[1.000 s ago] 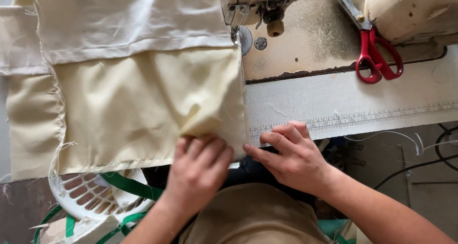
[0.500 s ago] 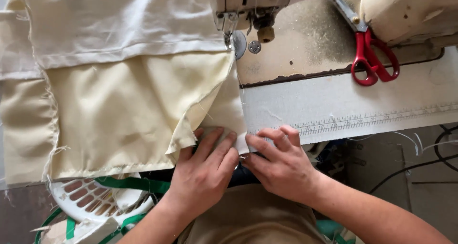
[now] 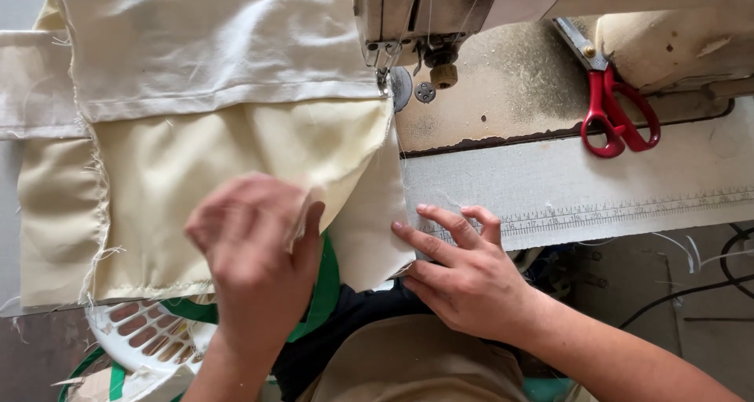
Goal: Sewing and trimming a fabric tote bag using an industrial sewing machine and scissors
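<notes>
Sewing table (image 3: 597, 190): left hand (image 3: 255, 253) now lifts cream fabric (image 3: 228, 166) corner, grip pinched; right hand (image 3: 463, 272) flat, grip open.

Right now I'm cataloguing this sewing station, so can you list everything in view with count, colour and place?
cream fabric: one layered piece, pale cream and off-white, left on the sewing table, its corner lifted
sewing machine: one, worn beige, top centre, needle end at the fabric's right edge
scissors: one pair, red handles, upper right on the machine bed
ruler strip: one, pale grey, along the table's front edge
plastic basket: one, white, lower left below the table
green strap: one, green, under the lifted fabric
cables: several, black and white, lower right
left hand: pinching the fabric's corner
right hand: fingers touching the fabric's edge
</notes>
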